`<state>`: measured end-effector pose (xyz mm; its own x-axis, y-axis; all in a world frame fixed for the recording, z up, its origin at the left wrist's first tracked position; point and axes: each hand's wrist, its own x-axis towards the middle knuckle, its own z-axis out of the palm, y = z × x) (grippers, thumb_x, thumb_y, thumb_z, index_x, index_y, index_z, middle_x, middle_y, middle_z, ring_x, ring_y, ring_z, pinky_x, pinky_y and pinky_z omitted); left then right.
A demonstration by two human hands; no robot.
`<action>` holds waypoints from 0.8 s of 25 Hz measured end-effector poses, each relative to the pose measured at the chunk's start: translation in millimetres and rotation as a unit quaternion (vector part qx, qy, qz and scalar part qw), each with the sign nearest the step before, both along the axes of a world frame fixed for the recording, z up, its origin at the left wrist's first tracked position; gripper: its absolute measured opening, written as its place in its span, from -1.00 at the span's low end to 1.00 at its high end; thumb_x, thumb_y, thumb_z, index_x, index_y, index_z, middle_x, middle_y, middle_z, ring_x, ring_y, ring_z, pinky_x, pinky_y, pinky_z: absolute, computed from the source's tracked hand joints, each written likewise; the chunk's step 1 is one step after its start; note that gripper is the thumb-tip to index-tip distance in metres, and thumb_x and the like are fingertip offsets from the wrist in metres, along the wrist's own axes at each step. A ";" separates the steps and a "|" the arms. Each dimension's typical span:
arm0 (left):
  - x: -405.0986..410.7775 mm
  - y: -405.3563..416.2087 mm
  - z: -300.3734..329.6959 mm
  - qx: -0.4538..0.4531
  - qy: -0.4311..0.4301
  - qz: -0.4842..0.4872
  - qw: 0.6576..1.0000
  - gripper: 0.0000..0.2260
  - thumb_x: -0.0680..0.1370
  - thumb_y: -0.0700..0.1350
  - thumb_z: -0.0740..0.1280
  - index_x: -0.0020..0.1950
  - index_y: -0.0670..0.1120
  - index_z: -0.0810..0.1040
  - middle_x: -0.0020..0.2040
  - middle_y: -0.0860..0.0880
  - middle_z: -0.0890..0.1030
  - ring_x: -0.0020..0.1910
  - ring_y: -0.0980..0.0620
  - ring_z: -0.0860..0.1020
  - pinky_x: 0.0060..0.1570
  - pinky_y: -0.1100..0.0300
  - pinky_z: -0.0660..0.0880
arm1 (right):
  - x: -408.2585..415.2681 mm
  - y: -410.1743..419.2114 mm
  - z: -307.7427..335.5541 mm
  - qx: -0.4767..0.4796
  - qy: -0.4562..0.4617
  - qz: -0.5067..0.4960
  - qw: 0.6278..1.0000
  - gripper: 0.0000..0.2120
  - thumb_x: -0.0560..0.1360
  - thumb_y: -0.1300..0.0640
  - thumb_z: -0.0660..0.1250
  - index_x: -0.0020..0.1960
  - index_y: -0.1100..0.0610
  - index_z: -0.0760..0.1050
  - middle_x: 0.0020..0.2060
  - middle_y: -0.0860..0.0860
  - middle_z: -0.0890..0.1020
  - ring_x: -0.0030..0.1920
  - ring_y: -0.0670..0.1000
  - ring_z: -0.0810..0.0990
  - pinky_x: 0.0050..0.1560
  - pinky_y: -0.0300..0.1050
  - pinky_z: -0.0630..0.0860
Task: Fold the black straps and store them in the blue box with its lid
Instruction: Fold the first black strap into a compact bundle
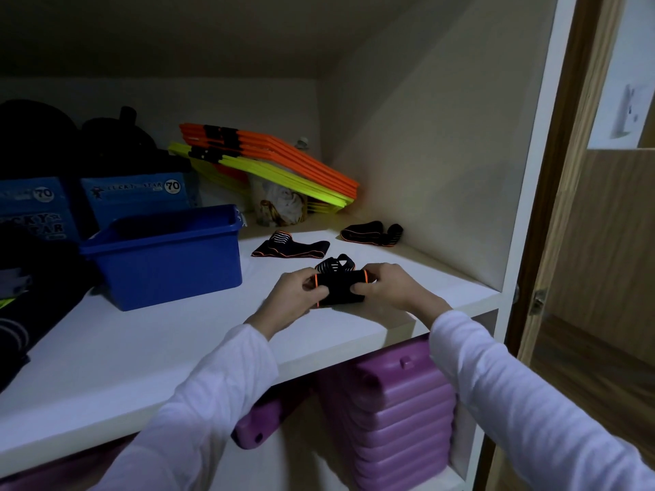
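Note:
On the white shelf (141, 334), my left hand (296, 295) and my right hand (388, 287) both grip one black strap (340, 288) with orange edging, folded into a short bundle between them. Two more black straps lie behind it: one flat strap (290, 247) near the middle and one bunched strap (372, 233) toward the right wall. The open blue box (166, 256) stands to the left of my hands, its inside hidden from here. No lid is in view.
Orange and yellow flat bars (276, 161) lean at the back. Blue printed boxes (138, 198) and dark bags stand at the back left. Dark clothing (32, 299) lies far left. Purple plastic cases (393, 412) fill the lower shelf. A wooden door (584, 242) hangs open right.

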<state>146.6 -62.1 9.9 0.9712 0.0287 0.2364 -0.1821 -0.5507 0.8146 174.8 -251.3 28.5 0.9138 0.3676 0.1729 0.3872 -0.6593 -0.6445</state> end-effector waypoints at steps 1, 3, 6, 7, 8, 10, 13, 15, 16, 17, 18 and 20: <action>3.1 1.8 -0.4 -0.015 0.009 0.015 1.000 -0.73 0.35 0.02 0.28 -0.15 -0.17 0.52 -0.24 -0.11 0.53 -0.25 -0.02 0.47 -0.24 0.13 0.39 | 0.2 0.2 -0.8 0.013 0.018 0.000 1.000 -0.83 0.47 0.05 0.33 -0.19 0.14 0.47 -0.30 0.00 0.49 -0.26 -0.01 0.43 -0.37 -0.26 0.29; 7.6 3.2 -2.1 -0.008 0.031 0.035 0.999 -0.74 0.43 0.05 0.24 -0.24 -0.16 0.45 -0.28 -0.09 0.48 -0.26 -0.03 0.43 -0.18 0.13 0.31 | 0.3 1.3 -7.0 0.025 0.048 -0.003 0.999 -0.78 0.51 0.01 0.29 -0.19 0.16 0.46 -0.25 0.04 0.51 -0.24 0.00 0.44 -0.33 -0.21 0.30; 13.9 3.9 -3.5 -0.060 0.052 0.009 0.997 -0.76 0.58 -0.10 0.21 -0.27 -0.14 0.46 -0.39 -0.04 0.49 -0.36 0.01 0.48 -0.20 0.14 0.36 | 3.7 2.6 -9.9 0.023 0.076 -0.019 0.997 -0.68 0.52 -0.01 0.27 -0.33 0.15 0.40 -0.35 0.03 0.47 -0.29 0.00 0.41 -0.34 -0.19 0.27; 14.6 3.8 -2.3 -0.076 0.061 0.003 0.995 -0.75 0.59 -0.12 0.21 -0.29 -0.13 0.46 -0.46 0.02 0.50 -0.45 0.08 0.49 -0.28 0.20 0.41 | 5.3 3.2 -8.5 0.014 0.082 -0.028 0.996 -0.65 0.52 0.00 0.28 -0.38 0.13 0.36 -0.39 0.01 0.44 -0.32 -0.01 0.40 -0.36 -0.19 0.26; 14.3 3.3 0.1 -0.085 0.071 -0.001 0.994 -0.74 0.59 -0.13 0.21 -0.29 -0.12 0.46 -0.53 0.07 0.48 -0.54 0.15 0.48 -0.39 0.26 0.43 | 6.9 4.0 -7.0 0.007 0.087 -0.035 0.996 -0.64 0.52 0.00 0.27 -0.40 0.11 0.33 -0.41 0.01 0.42 -0.35 -0.02 0.38 -0.37 -0.19 0.25; 14.4 1.8 2.9 -0.099 0.084 0.000 0.992 -0.77 0.58 -0.12 0.24 -0.25 -0.16 0.47 -0.53 0.06 0.46 -0.63 0.22 0.45 -0.51 0.33 0.43 | 10.1 4.6 -7.3 0.006 0.099 -0.044 0.994 -0.62 0.52 0.00 0.27 -0.41 0.13 0.32 -0.40 0.02 0.41 -0.36 -0.01 0.36 -0.36 -0.17 0.23; 15.7 -0.5 4.8 -0.109 0.095 0.010 0.989 -0.76 0.58 -0.11 0.25 -0.24 -0.21 0.46 -0.43 -0.06 0.43 -0.57 0.11 0.47 -0.53 0.30 0.45 | 14.1 4.5 -11.4 0.018 0.129 -0.038 0.991 -0.64 0.52 -0.01 0.26 -0.38 0.15 0.36 -0.41 0.04 0.42 -0.38 -0.01 0.36 -0.33 -0.17 0.24; 17.3 -1.2 6.1 -0.109 0.106 0.041 0.988 -0.71 0.57 -0.12 0.26 -0.32 -0.19 0.41 -0.42 -0.08 0.37 -0.50 0.03 0.43 -0.52 0.26 0.51 | 16.3 6.4 -8.7 0.008 0.135 -0.045 0.990 -0.67 0.51 -0.01 0.27 -0.30 0.20 0.41 -0.37 0.06 0.43 -0.39 -0.01 0.36 -0.34 -0.16 0.24; 18.3 -1.0 6.7 -0.115 0.116 0.053 0.985 -0.70 0.57 -0.11 0.27 -0.34 -0.20 0.40 -0.42 -0.08 0.35 -0.48 0.02 0.41 -0.46 0.23 0.56 | 16.9 7.5 -6.4 0.006 0.139 -0.050 0.989 -0.69 0.50 -0.01 0.28 -0.27 0.21 0.42 -0.36 0.07 0.44 -0.40 -0.01 0.37 -0.35 -0.16 0.24; 20.0 -0.5 7.1 -0.118 0.126 0.063 0.983 -0.70 0.56 -0.10 0.28 -0.31 -0.22 0.40 -0.42 -0.10 0.33 -0.48 0.01 0.41 -0.36 0.17 0.59 | 18.3 8.7 -4.5 0.007 0.146 -0.055 0.988 -0.69 0.49 -0.01 0.29 -0.28 0.20 0.42 -0.38 0.06 0.44 -0.40 -0.01 0.36 -0.36 -0.16 0.24; 21.6 0.2 7.2 -0.110 0.139 0.078 0.981 -0.70 0.56 -0.07 0.29 -0.25 -0.26 0.42 -0.41 -0.11 0.34 -0.48 0.00 0.43 -0.28 0.13 0.60 | 19.5 9.4 -2.8 0.011 0.160 -0.058 0.985 -0.69 0.48 -0.01 0.30 -0.30 0.18 0.41 -0.40 0.04 0.44 -0.41 -0.01 0.37 -0.37 -0.17 0.25; 22.7 0.5 7.7 -0.087 0.168 0.107 0.976 -0.65 0.55 0.01 0.29 -0.03 -0.31 0.45 -0.35 -0.14 0.39 -0.48 -0.03 0.48 -0.25 0.15 0.60 | 23.1 11.6 -1.5 0.029 0.200 -0.067 0.977 -0.71 0.46 -0.02 0.31 -0.31 0.16 0.40 -0.40 0.05 0.47 -0.41 0.00 0.40 -0.38 -0.19 0.29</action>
<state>169.3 -61.6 17.6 0.9604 0.2504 -0.1218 0.2161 -0.3944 0.8932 197.9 -239.7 27.0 0.9517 0.2404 -0.1912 0.0095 -0.6453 -0.7639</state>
